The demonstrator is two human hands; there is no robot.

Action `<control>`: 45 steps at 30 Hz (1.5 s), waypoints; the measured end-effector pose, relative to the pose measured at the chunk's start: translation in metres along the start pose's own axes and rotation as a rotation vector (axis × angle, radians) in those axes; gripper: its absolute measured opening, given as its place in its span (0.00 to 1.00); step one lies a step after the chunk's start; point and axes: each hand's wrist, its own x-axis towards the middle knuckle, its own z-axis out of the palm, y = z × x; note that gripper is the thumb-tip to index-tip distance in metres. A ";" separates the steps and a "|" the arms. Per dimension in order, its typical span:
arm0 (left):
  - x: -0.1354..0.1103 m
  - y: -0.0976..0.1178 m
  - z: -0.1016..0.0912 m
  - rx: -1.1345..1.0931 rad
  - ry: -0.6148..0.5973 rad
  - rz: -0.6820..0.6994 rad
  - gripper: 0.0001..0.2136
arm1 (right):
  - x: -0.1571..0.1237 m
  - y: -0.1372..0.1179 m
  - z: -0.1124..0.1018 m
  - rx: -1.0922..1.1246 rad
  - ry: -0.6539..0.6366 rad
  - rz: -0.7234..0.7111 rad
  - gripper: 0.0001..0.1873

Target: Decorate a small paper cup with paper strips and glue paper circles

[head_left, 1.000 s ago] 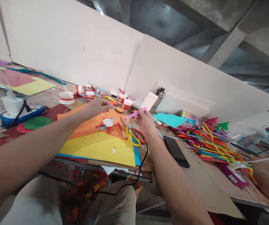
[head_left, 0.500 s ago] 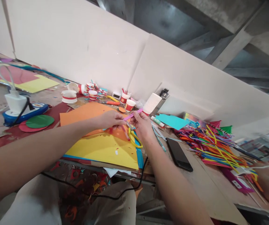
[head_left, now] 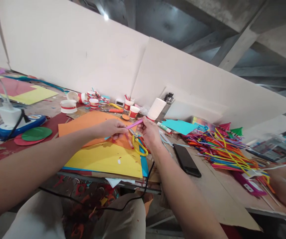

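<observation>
A narrow pink strip (head_left: 134,124) stretches between my two hands above the table. My left hand (head_left: 112,128) pinches its left end between thumb and fingers. At the other end, my right hand (head_left: 150,131) has its fingers closed on the strip. Scissors with yellow handles (head_left: 140,151) are just below, beside my right hand; whether that hand touches them I cannot tell. Beneath both hands lie an orange sheet (head_left: 80,121) and a yellow sheet (head_left: 100,161), with small paper scraps on top.
Decorated paper cups (head_left: 134,113) and a stack of white cups (head_left: 157,108) stand along the back. A black phone (head_left: 186,160) lies right of my forearm, near a heap of colourful pipe cleaners (head_left: 227,149). Another person's hand (head_left: 278,174) is at far right. A power strip (head_left: 21,126) sits left.
The whole view has shifted slightly, so the table things appear a little further left. Both hands still hold the pink strip, and more of it shows between them.
</observation>
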 end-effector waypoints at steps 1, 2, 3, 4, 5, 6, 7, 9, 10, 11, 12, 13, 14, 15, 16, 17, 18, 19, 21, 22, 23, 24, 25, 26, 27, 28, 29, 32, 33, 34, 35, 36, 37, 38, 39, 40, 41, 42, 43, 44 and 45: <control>0.001 0.003 0.002 -0.009 -0.004 -0.002 0.17 | 0.001 0.001 0.001 0.007 0.046 0.001 0.11; 0.001 0.006 0.004 -0.027 -0.001 -0.009 0.17 | 0.002 0.002 0.002 0.012 0.087 0.007 0.11; 0.001 0.009 0.006 -0.056 0.011 -0.017 0.17 | 0.004 0.003 0.003 0.015 0.117 0.017 0.12; 0.000 0.012 0.008 -0.088 0.011 -0.029 0.17 | 0.006 0.003 0.002 0.018 0.136 0.022 0.12; -0.002 0.015 0.009 -0.114 0.001 -0.045 0.16 | 0.008 0.002 0.001 0.028 0.154 0.018 0.13; -0.004 0.016 0.009 -0.136 -0.027 -0.059 0.16 | 0.011 -0.001 -0.003 0.043 0.174 0.005 0.13; -0.006 0.015 0.008 -0.151 -0.076 -0.069 0.15 | 0.014 -0.005 -0.009 0.063 0.191 -0.021 0.13; -0.011 0.011 0.005 -0.184 -0.216 -0.070 0.14 | 0.019 -0.018 -0.023 0.115 0.270 -0.084 0.14; -0.012 0.008 0.003 -0.213 -0.240 -0.057 0.14 | 0.021 -0.024 -0.031 0.122 0.281 -0.101 0.13; -0.013 0.005 0.001 -0.256 -0.201 -0.036 0.14 | 0.022 -0.029 -0.038 0.123 0.281 -0.102 0.13; -0.012 0.003 -0.001 -0.288 -0.170 -0.013 0.14 | 0.022 -0.032 -0.043 0.118 0.272 -0.084 0.13; -0.010 0.000 -0.003 -0.319 -0.118 0.005 0.14 | 0.022 -0.033 -0.045 0.113 0.261 -0.065 0.14; -0.008 -0.002 -0.005 -0.360 -0.038 0.028 0.14 | 0.020 -0.031 -0.044 0.098 0.232 -0.035 0.14; -0.005 -0.003 -0.007 -0.394 0.021 0.056 0.14 | 0.018 -0.027 -0.041 0.064 0.181 0.013 0.13; -0.004 -0.004 -0.009 -0.418 0.073 0.091 0.14 | 0.015 -0.022 -0.035 -0.006 0.099 0.071 0.13; -0.003 -0.005 -0.011 -0.418 0.127 0.119 0.14 | 0.011 -0.015 -0.029 -0.105 0.006 0.149 0.12; -0.002 -0.005 -0.013 -0.393 0.164 0.132 0.13 | 0.007 -0.009 -0.021 -0.191 -0.065 0.192 0.12; -0.003 -0.006 -0.014 -0.345 0.183 0.130 0.13 | 0.003 -0.004 -0.015 -0.258 -0.112 0.207 0.11; -0.006 -0.006 -0.016 -0.221 0.148 0.089 0.12 | -0.003 0.003 -0.005 -0.325 -0.159 0.194 0.12; -0.007 -0.006 -0.015 -0.163 0.101 0.067 0.11 | -0.006 0.003 -0.003 -0.336 -0.137 0.179 0.13; -0.008 -0.006 -0.014 -0.112 0.043 0.055 0.12 | -0.007 0.002 -0.003 -0.340 -0.102 0.163 0.14; -0.009 -0.007 -0.012 -0.063 0.006 0.057 0.13 | -0.007 0.001 -0.005 -0.338 -0.058 0.147 0.15; -0.009 -0.007 -0.009 -0.006 -0.021 0.074 0.13 | -0.007 -0.002 -0.008 -0.333 -0.013 0.130 0.16; -0.009 -0.007 -0.006 0.087 -0.035 0.098 0.12 | -0.005 -0.004 -0.011 -0.322 0.019 0.105 0.16; -0.009 -0.007 -0.002 0.212 -0.029 0.127 0.11 | -0.004 -0.007 -0.015 -0.304 0.045 0.078 0.15; -0.008 -0.007 0.002 0.336 -0.039 0.153 0.10 | -0.002 -0.008 -0.018 -0.280 0.067 0.050 0.14; -0.008 -0.006 0.005 0.419 -0.045 0.176 0.08 | 0.000 -0.009 -0.020 -0.254 0.078 0.027 0.13; -0.008 -0.003 0.016 0.507 -0.089 0.214 0.09 | 0.004 -0.008 -0.022 -0.170 0.076 -0.008 0.13; -0.009 -0.002 0.018 0.527 -0.095 0.220 0.09 | 0.005 -0.007 -0.021 -0.147 0.067 -0.009 0.14; -0.009 -0.001 0.019 0.536 -0.099 0.229 0.08 | 0.005 -0.006 -0.021 -0.127 0.058 -0.008 0.15; -0.009 -0.001 0.020 0.533 -0.102 0.241 0.08 | 0.005 -0.006 -0.020 -0.110 0.053 -0.002 0.16; -0.010 0.000 0.021 0.518 -0.106 0.259 0.08 | 0.004 -0.005 -0.020 -0.098 0.050 0.006 0.16; -0.010 0.000 0.021 0.490 -0.110 0.279 0.08 | 0.004 -0.005 -0.019 -0.089 0.048 0.014 0.16; -0.009 -0.001 0.020 0.453 -0.110 0.297 0.09 | 0.004 -0.004 -0.019 -0.082 0.046 0.020 0.15; -0.009 -0.001 0.018 0.417 -0.104 0.310 0.09 | 0.004 -0.004 -0.019 -0.075 0.047 0.027 0.14; -0.008 -0.001 0.016 0.386 -0.081 0.316 0.10 | 0.003 -0.004 -0.018 -0.067 0.053 0.033 0.13; -0.007 -0.002 0.013 0.364 -0.037 0.308 0.10 | 0.003 -0.005 -0.018 -0.059 0.063 0.037 0.12; -0.007 -0.002 0.010 0.357 0.026 0.294 0.11 | 0.003 -0.005 -0.018 -0.050 0.072 0.040 0.11; -0.006 -0.004 0.005 0.355 0.139 0.259 0.13 | 0.003 -0.005 -0.017 -0.040 0.079 0.042 0.10; -0.005 -0.005 -0.002 0.364 0.252 0.212 0.15 | 0.003 -0.005 -0.017 -0.030 0.082 0.040 0.09; -0.004 -0.007 -0.009 0.380 0.367 0.172 0.16 | 0.003 -0.005 -0.017 -0.022 0.081 0.036 0.09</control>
